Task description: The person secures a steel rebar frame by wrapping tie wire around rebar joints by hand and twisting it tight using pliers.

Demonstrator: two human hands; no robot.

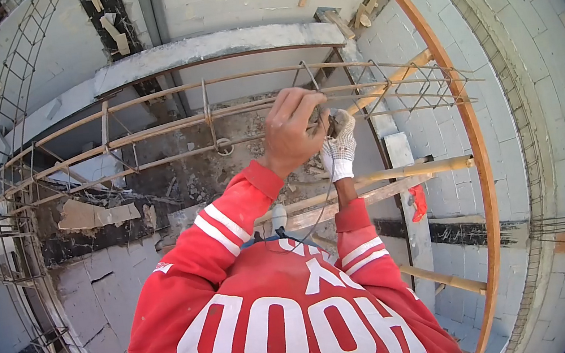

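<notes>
Left hand [296, 129] bare, fingers curled, right beside gloved right hand [340, 144], its fingers bent too; cannot tell whether either clamps anything. Thin wire [320, 216] trails from between hands toward red sweatshirt [273, 309]. Steel bar cage [173, 126] runs crosswise behind hands; contact unclear. Long timber [483, 168] stands off to right, red scrap [418, 203] nearer.

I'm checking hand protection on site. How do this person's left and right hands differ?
The left hand is bare, while the right hand wears a whitish glove.
The left hand looks larger in the picture than the right hand and reaches higher in it.
Both emerge from red sleeves with white stripes, and they are close together by the rebar cage.
</notes>
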